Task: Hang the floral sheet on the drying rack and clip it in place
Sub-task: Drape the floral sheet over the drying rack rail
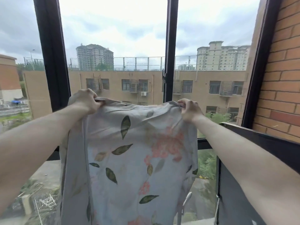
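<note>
Grey floral sheet (129,159) held up; left hand (86,101), right hand (189,110) gripping edge

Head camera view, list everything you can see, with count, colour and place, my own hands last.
Grey floral cotton sheet: one, grey with pink flowers and green leaves, held up at centre.
Black metal window frame: one, black, behind the sheet.
Red brick wall: one, orange-red, right edge.
Tan low building: one, tan, outside, across the middle.
Pale tower blocks: two, grey and beige, on the skyline.
Left hand: one, grips the sheet's top left.
Right hand: one, grips the top right.
</note>
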`<state>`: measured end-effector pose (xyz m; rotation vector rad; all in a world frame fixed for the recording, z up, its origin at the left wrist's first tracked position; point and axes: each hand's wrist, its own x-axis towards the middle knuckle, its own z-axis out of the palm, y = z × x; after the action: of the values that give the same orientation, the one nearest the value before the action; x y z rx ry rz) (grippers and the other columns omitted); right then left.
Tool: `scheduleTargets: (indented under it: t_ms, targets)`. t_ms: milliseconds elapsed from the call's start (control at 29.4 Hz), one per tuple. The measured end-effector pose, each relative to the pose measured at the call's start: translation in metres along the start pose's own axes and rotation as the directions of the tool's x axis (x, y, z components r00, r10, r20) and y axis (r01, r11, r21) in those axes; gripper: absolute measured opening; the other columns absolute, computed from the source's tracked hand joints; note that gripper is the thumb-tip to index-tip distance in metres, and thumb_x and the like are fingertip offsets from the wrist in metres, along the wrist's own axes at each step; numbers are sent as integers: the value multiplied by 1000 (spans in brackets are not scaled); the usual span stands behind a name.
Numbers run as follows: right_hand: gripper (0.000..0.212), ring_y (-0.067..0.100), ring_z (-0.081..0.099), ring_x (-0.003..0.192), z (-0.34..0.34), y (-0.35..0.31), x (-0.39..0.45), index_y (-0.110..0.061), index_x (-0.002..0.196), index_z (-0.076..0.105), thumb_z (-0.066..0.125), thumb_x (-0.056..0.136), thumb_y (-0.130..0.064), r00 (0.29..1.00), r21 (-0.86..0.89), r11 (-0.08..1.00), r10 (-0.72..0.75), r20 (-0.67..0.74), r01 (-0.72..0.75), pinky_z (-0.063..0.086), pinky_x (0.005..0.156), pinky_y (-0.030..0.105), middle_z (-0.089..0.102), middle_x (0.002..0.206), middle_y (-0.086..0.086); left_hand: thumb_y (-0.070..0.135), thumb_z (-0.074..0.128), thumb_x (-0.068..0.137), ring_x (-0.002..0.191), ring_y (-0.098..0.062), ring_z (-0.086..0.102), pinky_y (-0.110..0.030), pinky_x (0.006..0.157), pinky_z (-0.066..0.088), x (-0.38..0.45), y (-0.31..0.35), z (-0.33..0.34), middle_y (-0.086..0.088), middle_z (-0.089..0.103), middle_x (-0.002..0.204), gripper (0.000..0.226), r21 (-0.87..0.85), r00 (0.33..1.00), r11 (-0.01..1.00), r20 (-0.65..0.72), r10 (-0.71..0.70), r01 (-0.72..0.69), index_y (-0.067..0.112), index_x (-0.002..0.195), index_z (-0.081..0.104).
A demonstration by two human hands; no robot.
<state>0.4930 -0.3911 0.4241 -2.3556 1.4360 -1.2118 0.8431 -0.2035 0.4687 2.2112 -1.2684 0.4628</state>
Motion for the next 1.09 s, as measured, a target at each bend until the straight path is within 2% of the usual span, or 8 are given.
scheduleTargets:
  t_ms: [306, 408, 510, 578, 646, 816, 952, 1088]
  targets:
    - [60, 21, 55, 130, 44, 23, -30, -24, 144, 54, 73, 89, -12, 974, 185, 981, 16, 227, -60, 44, 111, 34, 57, 145, 4, 73, 71, 74, 85, -23, 65, -33, 76, 56, -15, -18, 49, 2, 72, 92, 48, 189, 966, 979, 230, -122, 78, 27, 89, 73]
    - [46, 17, 52, 134, 50, 18, -47, -30, 135, 61, 73, 91, -21, 978, 356, 933, -31, 208, -46, 43, 114, 41, 58, 143, -1, 67, 71, 75, 85, -24, 65, -31, 74, 53, -20, -18, 57, 2, 72, 87, 42, 217, 951, 972, 272, -150, 92, 26, 84, 75]
    - [13, 8, 68, 110, 54, 9, -64, -32, 109, 74, 65, 99, -33, 962, 472, 881, -146, 233, 19, 54, 100, 35, 75, 113, -12, 65, 70, 73, 83, -22, 66, -30, 70, 52, -25, -18, 61, 3, 72, 86, 42, 249, 929, 962, 317, -188, 110, 26, 87, 75]
    - [23, 1, 65, 75, 57, 4, -79, -28, 91, 75, 60, 101, -43, 942, 461, 885, -210, 261, 69, 53, 72, 26, 72, 81, -16, 66, 72, 64, 81, -21, 68, -31, 71, 57, -29, -18, 62, 3, 72, 88, 49, 277, 909, 952, 350, -225, 129, 26, 92, 74]
    - [46, 5, 43, 51, 62, 2, -92, -22, 67, 59, 55, 101, -52, 929, 397, 903, -275, 246, 163, 36, 54, 29, 50, 57, -13, 65, 77, 55, 80, -20, 69, -33, 73, 61, -31, -19, 64, 1, 72, 89, 56, 290, 883, 948, 401, -244, 131, 25, 94, 74]
    - [57, 13, 41, 52, 65, 8, -104, -24, 58, 41, 48, 101, -62, 939, 255, 919, -333, 90, 302, 34, 54, 36, 43, 51, -6, 62, 84, 56, 82, -18, 67, -30, 66, 55, -44, -11, 59, 2, 73, 88, 52, 180, 870, 967, 430, -242, 180, 23, 89, 79]
    - [60, 17, 46, 54, 68, 8, -107, -19, 63, 45, 45, 100, -66, 934, 244, 916, -348, 85, 319, 41, 56, 39, 46, 54, -3, 25, 73, 78, 104, -18, 60, -35, 85, 52, -68, 32, 53, 3, 64, 116, 35, -8, 979, 1000, 204, -25, 27, 30, 112, 69]
    - [60, 16, 42, 51, 70, 5, -109, -20, 62, 42, 44, 100, -66, 935, 263, 910, -349, 62, 322, 39, 53, 39, 43, 52, -4, 29, 59, 97, 102, -7, 62, -30, 89, 51, -119, 106, 58, 12, 64, 113, 22, -317, 919, 900, 156, 362, -301, 28, 117, 69]
